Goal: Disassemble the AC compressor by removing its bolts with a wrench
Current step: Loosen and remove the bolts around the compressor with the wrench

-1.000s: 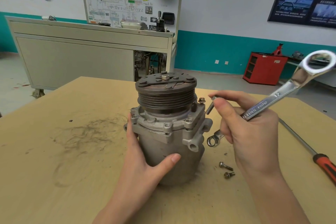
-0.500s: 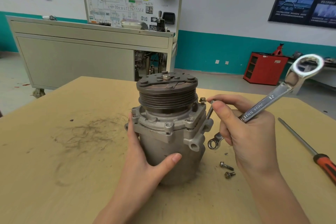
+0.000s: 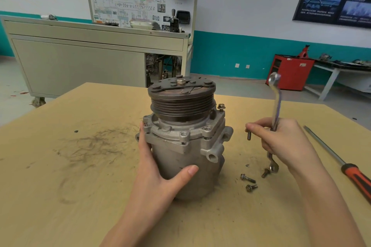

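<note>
Workshop walls in white and teal, a training cabinet and a red tool chest fill the background behind the wooden bench (image 3: pixel 80 186) that I am watching. At the centre of the frame the AC compressor (image 3: pixel 186 136) stands upright on the bench, pulley end up. My operator's left hand (image 3: pixel 158 178) wraps round its housing, thumb across the front, bracing it. The right hand (image 3: pixel 287 142), right of centre, grips the wrench (image 3: pixel 276 106) nearly upright in its curled fingers and also pinches a long bolt (image 3: pixel 249 135) between thumb and forefinger, clear of the compressor. A screwdriver (image 3: pixel 357 174) lies at the lower right edge.

I judge the job as partly done. Two loose bolts (image 3: pixel 248 178) lie on the bench beside the compressor, and a third piece (image 3: pixel 265 173) by the wrench's lower end is probably another. One flange bolt (image 3: pixel 221 107) stands raised at the upper right of the housing, not yet out. The other flange holes look empty, though I cannot be sure from this angle.
</note>
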The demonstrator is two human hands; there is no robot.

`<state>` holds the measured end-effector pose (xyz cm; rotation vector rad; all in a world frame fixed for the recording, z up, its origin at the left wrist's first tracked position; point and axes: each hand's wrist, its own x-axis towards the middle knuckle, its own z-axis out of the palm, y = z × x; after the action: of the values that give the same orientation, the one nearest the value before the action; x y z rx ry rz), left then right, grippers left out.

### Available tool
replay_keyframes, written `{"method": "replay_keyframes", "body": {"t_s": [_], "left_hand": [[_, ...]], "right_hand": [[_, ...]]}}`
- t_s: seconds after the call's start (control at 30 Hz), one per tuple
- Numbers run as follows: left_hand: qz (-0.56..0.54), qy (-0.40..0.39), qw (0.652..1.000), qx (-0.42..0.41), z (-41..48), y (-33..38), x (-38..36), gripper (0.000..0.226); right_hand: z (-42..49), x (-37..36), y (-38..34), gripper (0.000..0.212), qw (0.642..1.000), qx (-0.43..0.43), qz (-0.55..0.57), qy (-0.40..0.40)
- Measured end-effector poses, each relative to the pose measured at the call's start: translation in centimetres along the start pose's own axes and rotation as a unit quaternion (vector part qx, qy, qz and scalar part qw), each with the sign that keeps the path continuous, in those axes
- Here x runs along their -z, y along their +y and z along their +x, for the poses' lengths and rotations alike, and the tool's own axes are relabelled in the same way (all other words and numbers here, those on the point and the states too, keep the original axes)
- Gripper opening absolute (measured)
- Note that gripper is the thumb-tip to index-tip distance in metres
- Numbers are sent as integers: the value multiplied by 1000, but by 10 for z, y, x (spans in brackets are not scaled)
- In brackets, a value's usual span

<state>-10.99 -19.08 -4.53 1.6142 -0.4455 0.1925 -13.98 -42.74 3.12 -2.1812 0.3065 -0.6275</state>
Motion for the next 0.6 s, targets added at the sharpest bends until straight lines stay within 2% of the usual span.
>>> {"method": "replay_keyframes", "body": {"t_s": [0.1, 0.27, 0.47, 0.6], "left_hand": [[2, -1, 1000, 0, 0, -1, 1, 126], [5, -3, 1000, 2, 1, -1, 1, 124], [7, -4, 1000, -5, 2, -2, 0, 124], [10, -4, 1000, -9, 2, -2, 0, 123]], "right_hand": [[10, 1, 15, 23, 992, -39, -123, -11], [16, -2, 31, 24, 960, -114, -247, -58], [17, -10, 39, 23, 915, -169, -350, -111], [17, -16, 41, 22, 897, -184, -384, -123]]}}
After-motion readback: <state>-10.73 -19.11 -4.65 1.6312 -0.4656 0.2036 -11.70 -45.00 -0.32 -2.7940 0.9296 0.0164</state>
